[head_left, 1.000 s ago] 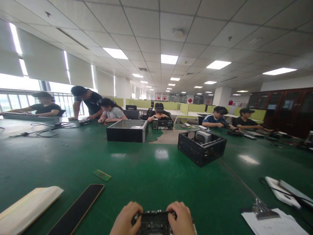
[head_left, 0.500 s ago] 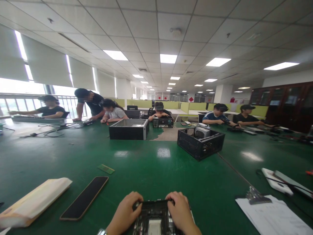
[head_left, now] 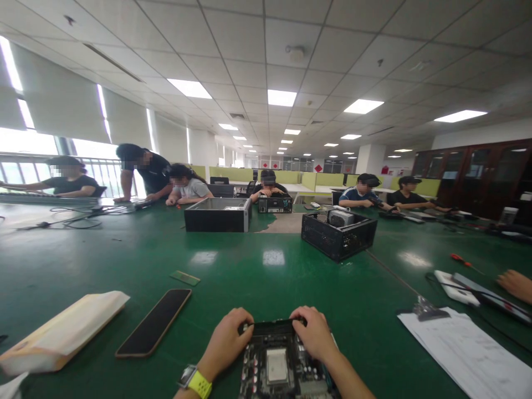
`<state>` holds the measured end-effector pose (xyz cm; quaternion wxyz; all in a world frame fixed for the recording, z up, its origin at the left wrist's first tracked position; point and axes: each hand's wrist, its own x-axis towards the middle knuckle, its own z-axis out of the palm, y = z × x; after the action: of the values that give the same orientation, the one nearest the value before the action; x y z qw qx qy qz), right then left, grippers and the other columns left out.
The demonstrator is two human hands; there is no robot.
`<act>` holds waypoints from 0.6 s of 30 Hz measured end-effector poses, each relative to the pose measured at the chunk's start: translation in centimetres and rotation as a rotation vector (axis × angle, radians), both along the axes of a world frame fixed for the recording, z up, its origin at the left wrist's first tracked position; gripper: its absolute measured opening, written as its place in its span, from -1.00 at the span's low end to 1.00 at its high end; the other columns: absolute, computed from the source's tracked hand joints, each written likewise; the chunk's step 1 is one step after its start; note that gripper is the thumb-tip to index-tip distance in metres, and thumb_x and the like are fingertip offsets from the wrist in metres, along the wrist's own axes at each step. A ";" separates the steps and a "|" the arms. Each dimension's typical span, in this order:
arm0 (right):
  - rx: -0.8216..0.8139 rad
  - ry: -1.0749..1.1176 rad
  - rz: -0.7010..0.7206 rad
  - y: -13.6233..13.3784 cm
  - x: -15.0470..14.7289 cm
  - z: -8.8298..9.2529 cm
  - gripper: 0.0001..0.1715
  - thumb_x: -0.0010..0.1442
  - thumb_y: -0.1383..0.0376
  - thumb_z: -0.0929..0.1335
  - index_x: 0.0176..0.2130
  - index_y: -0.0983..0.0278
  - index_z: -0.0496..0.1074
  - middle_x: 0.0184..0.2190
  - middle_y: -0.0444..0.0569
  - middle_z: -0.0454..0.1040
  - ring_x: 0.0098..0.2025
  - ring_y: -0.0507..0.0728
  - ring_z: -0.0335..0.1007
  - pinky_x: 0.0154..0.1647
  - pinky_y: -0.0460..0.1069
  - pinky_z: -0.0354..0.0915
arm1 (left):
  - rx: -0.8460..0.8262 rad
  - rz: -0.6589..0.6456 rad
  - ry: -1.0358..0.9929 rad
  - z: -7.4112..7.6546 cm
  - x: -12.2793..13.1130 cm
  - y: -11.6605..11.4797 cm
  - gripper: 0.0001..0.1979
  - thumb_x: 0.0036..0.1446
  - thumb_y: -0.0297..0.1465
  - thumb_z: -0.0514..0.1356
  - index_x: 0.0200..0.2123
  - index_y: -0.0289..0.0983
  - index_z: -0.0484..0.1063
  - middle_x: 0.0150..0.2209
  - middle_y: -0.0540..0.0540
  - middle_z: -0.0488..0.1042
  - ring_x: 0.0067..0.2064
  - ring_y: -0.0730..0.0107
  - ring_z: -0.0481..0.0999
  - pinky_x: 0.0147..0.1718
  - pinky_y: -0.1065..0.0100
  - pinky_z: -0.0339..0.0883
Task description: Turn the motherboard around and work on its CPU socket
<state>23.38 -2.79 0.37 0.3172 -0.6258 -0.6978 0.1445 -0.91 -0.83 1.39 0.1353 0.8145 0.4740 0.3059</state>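
Observation:
A dark motherboard (head_left: 282,366) with a pale square chip in its middle lies on the green table (head_left: 257,277) at the near edge. My left hand (head_left: 226,341) curls round its far left corner, a watch with a yellow strap on the wrist. On the far right corner my right hand (head_left: 316,335) grips in the same way. Both hands' fingers are bent over the board's far edge.
A black phone (head_left: 154,321) and a pale envelope (head_left: 62,332) lie to the left, with a small green card (head_left: 185,277) beyond. At right sit a clipboard with papers (head_left: 461,349), a white device (head_left: 455,280), a red screwdriver (head_left: 463,261) and another person's hand (head_left: 515,285). Two open computer cases (head_left: 218,214) (head_left: 338,235) stand mid-table; several people sit behind them.
The view has tipped down, so more of the motherboard and my wrists show. My hands keep their grip on its far corners. Another person's hand and a screwdriver have come into view at right.

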 end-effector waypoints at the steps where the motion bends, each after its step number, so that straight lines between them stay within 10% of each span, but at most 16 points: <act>1: 0.004 -0.002 0.001 0.1 0.1 -0.1 -0.74 0.07 0.32 0.22 -0.34 0.15 0.48 -0.32 -0.18 0.50 -0.19 0.08 0.31 -0.09 -0.05 0.07 | 0.007 -0.012 -0.001 -0.1 0.0 0.0 -0.87 0.07 -0.40 0.08 -0.40 -0.24 0.43 -0.38 -0.05 0.46 -0.29 0.30 0.41 -0.27 0.35 0.24; 18: 0.010 0.057 0.039 0.5 0.6 -0.8 -0.72 0.11 0.27 0.20 -0.32 0.15 0.48 -0.30 -0.15 0.51 -0.18 0.11 0.34 -0.08 -0.03 0.13 | -0.005 -0.036 -0.029 -0.6 -0.1 0.1 -0.87 0.07 -0.40 0.07 -0.39 -0.23 0.42 -0.36 -0.05 0.46 -0.27 0.29 0.41 -0.21 0.31 0.25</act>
<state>24.02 -2.30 -0.42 0.3372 -0.6060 -0.7013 0.1651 -0.99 -0.69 0.79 0.1499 0.8180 0.4581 0.3140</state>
